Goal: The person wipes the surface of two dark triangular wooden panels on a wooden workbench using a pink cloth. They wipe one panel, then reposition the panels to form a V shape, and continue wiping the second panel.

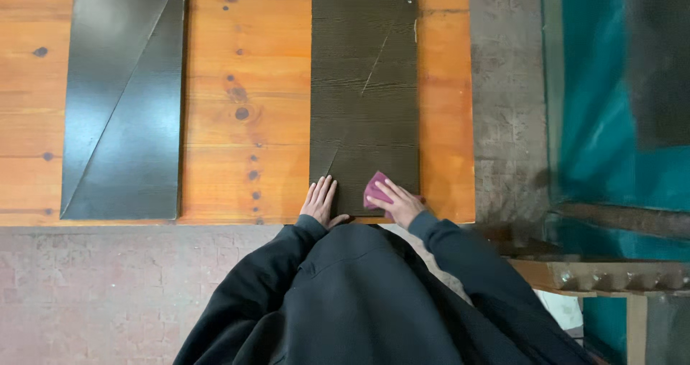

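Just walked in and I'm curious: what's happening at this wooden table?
A person in a dark hoodie leans over an orange wooden table. Their left hand lies flat on the near end of a dark brown panel, while their right hand presses a small pink pad against it. A second, shinier black panel lies untouched further left.

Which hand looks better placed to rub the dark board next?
The right hand, I'd say: it holds the pink pad on the dark board, while the left hand lies flat, steadying its near edge.
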